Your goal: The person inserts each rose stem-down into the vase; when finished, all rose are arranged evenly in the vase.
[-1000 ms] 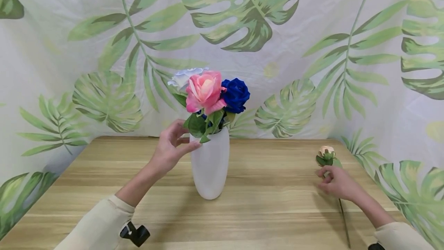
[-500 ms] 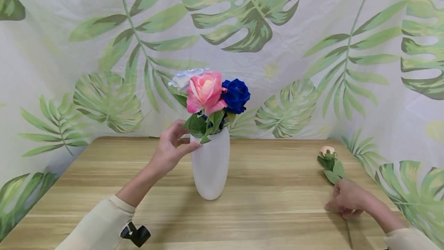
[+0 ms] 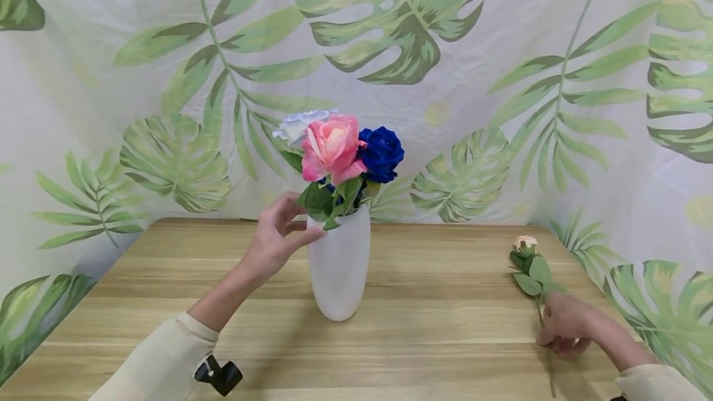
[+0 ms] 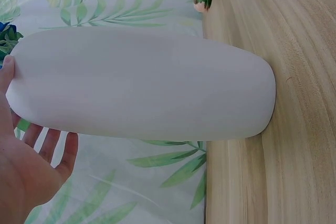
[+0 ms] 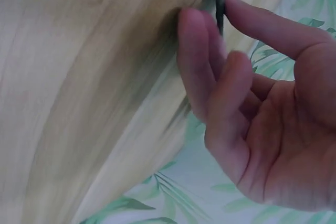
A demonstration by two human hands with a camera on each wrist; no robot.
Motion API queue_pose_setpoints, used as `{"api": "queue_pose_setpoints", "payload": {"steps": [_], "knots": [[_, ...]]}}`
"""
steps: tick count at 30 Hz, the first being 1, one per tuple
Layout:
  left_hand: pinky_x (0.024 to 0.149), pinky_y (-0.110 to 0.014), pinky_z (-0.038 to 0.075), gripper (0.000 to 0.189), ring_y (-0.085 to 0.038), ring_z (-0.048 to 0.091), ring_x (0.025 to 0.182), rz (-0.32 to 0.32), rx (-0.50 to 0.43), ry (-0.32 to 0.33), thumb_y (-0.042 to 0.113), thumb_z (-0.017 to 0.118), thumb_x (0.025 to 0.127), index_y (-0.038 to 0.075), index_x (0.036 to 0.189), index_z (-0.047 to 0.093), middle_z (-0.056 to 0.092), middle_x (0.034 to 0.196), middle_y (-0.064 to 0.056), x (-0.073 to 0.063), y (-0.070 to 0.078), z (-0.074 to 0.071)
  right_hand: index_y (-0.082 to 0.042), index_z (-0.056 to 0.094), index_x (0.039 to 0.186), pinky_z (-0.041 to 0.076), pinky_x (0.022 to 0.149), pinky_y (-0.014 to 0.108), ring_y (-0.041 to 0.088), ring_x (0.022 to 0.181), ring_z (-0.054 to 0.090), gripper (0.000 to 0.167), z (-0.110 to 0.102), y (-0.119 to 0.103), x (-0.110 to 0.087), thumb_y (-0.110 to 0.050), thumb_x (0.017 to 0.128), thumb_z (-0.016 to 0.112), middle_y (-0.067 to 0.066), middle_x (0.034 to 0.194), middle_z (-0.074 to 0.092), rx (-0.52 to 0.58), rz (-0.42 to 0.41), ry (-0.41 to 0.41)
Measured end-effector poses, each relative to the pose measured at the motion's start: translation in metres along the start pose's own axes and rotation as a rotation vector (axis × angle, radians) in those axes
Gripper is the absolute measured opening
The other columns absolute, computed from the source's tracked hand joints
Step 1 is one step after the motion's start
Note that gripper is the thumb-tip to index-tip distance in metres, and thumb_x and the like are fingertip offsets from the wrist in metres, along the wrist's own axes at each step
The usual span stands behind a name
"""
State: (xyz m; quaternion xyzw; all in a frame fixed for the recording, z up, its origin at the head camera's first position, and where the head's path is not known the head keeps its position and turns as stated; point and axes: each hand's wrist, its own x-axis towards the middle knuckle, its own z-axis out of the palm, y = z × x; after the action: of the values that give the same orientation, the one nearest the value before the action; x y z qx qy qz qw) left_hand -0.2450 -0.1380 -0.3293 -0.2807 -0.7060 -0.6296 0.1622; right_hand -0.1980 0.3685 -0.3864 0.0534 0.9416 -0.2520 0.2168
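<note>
A tall white vase [image 3: 340, 271] stands upright on the wooden table, holding a pink rose [image 3: 333, 148], a dark blue rose [image 3: 382, 155] and a pale bluish-white flower [image 3: 301, 126]. My left hand [image 3: 273, 240] grips it near the rim, thumb on the front, fingers behind. In the left wrist view the vase [image 4: 147, 82] appears sideways, its base on the tabletop. At the right, a peach rose [image 3: 525, 244] with green leaves lies over the table. My right hand [image 3: 565, 327] pinches its stem [image 5: 219, 3] between thumb and fingertips; the bloom is outside the right wrist view.
The wooden table [image 3: 434, 339] reaches back to a hanging cloth [image 3: 445, 98] printed with green leaves. A black wrist camera mount [image 3: 218, 376] sits at my left sleeve.
My right hand has slid down from below the peach bloom to the lower stem, uncovering the leaves. My left hand and the vase stay in place.
</note>
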Motion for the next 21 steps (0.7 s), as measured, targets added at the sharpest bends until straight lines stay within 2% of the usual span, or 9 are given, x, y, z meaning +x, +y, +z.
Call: {"api": "queue_pose_setpoints", "payload": {"steps": [3,9,13,17,21], "knots": [[0.088,-0.026,0.056,0.038,-0.011,0.066,0.107,0.002,0.006,0.000,-0.011,0.071,0.086,-0.011,0.122,0.057,0.068,0.113,0.009,0.001,0.000,0.000,-0.007,0.055,0.069,0.054,0.048,0.026,0.015,0.050,0.063,0.030,0.002,-0.004,0.000,-0.001,0.083,0.082,0.007,0.061,0.063,0.061,-0.018,-0.019],[0.089,-0.027,0.056,0.038,-0.010,0.066,0.106,0.002,0.012,0.005,-0.011,0.071,0.086,-0.011,0.121,0.057,0.068,0.112,0.009,0.001,-0.001,0.000,-0.005,0.052,0.085,0.053,0.047,0.024,0.016,0.052,0.063,0.028,0.009,-0.014,0.004,0.000,0.083,0.079,0.008,0.063,0.062,0.119,-0.068,-0.051],[0.089,-0.026,0.056,0.039,-0.012,0.066,0.107,-0.005,0.014,0.004,-0.011,0.071,0.086,-0.011,0.122,0.057,0.068,0.112,0.009,0.001,-0.001,-0.001,-0.001,0.052,0.095,0.051,0.046,0.024,0.017,0.051,0.062,0.022,0.013,-0.018,0.008,0.005,0.083,0.070,0.010,0.064,0.061,0.181,-0.163,-0.067],[0.089,-0.026,0.056,0.039,-0.015,0.066,0.108,-0.008,0.018,-0.001,-0.010,0.071,0.086,-0.011,0.122,0.057,0.068,0.113,0.008,0.001,0.000,-0.001,0.004,0.057,0.093,0.051,0.047,0.025,0.017,0.054,0.062,0.012,0.015,-0.021,0.010,0.007,0.085,0.065,0.008,0.066,0.058,0.226,-0.273,-0.076],[0.089,-0.026,0.056,0.038,-0.013,0.065,0.108,-0.014,0.018,-0.006,-0.010,0.071,0.087,-0.011,0.122,0.057,0.067,0.113,0.008,0.000,0.000,0.000,0.007,0.059,0.094,0.053,0.049,0.026,0.017,0.058,0.063,0.006,0.018,-0.025,0.011,0.009,0.089,0.062,0.008,0.071,0.058,0.300,-0.315,-0.107]]}}
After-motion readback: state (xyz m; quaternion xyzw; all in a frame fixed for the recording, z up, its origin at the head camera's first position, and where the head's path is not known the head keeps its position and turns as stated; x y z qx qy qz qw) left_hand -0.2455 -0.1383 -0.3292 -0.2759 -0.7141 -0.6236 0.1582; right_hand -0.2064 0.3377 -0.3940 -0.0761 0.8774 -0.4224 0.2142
